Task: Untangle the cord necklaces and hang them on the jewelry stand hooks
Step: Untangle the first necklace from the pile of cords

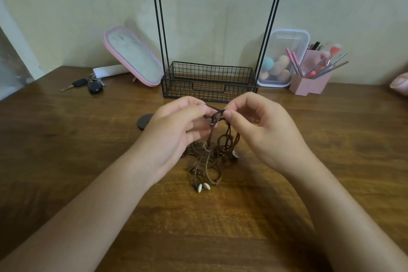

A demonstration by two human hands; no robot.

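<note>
Both forearms extended from bottom corners to frame centre. Left hand (176, 126) and right hand (258, 126) raised above table (66, 161), fingertips pinched on top of tangled brown cord necklaces (212, 152); lower cords draped on table. Jewelry stand (209, 81) behind, upper centre.

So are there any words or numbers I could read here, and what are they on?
Nothing here can be read.
Pink-rimmed lid: a small oval stamp near its top, too blurred to read.
Car key: any logo is too small to tell.
Cord necklaces and jewelry stand: no writing shows.
</note>
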